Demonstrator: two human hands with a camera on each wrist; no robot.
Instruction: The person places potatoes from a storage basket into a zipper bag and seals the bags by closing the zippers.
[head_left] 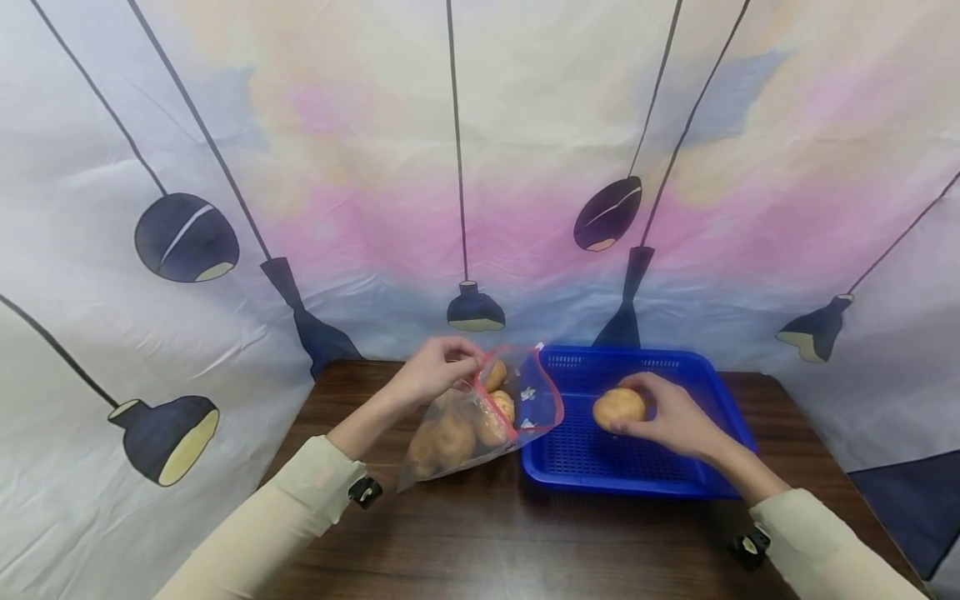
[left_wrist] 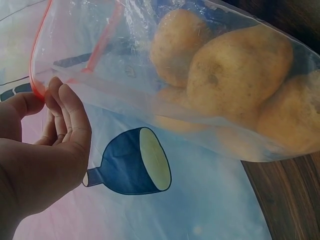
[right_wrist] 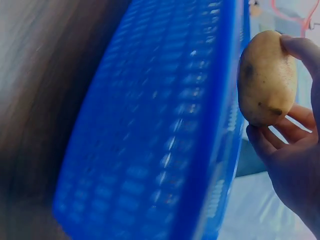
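A clear zip bag (head_left: pixel 465 433) with a red seal strip holds several potatoes (left_wrist: pixel 240 70). My left hand (head_left: pixel 441 367) pinches the bag's red-edged rim between thumb and fingertips, and the bag's mouth gapes toward the basket. In the left wrist view the same hand (left_wrist: pixel 55 130) grips the rim at its corner. My right hand (head_left: pixel 671 414) holds a single potato (head_left: pixel 619 409) over the blue plastic basket (head_left: pixel 637 484). The right wrist view shows this potato (right_wrist: pixel 267 77) between the thumb and fingers, with dark spots on its skin.
A dark wood-grain table (head_left: pixel 480 542) carries the basket and the bag. Part of the bag's mouth overlaps the basket's left rim. Behind the table hangs a pastel cloth (head_left: pixel 375 167) printed with dark lamps.
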